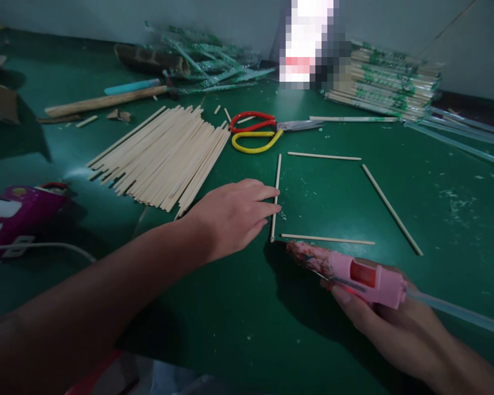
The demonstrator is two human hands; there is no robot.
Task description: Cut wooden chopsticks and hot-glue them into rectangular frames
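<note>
My left hand (239, 216) lies low over the table, fingers stretched and apart, their tips resting on an upright-lying thin wooden stick (278, 173). In my right hand (379, 323) is a pink hot glue gun (389, 285), its crusted nozzle pointing left at the near end of that stick. A clear glue stick (456, 312) runs out of the gun's back. Three more sticks lie loosely with the first as a four-sided outline: a far stick (324, 156), a slanting right stick (392, 209) and a near stick (327, 239). Small gaps show at the corners.
Beyond my left hand lies a pile of wooden sticks (164, 156). Red-and-yellow-handled scissors (257, 134) rest behind the outline. A hammer (107, 101) and plastic wrappers (214, 66) lie farther back. Wrapped chopsticks (391, 82) are stacked back right. A purple device (28, 214) with a cable is at left.
</note>
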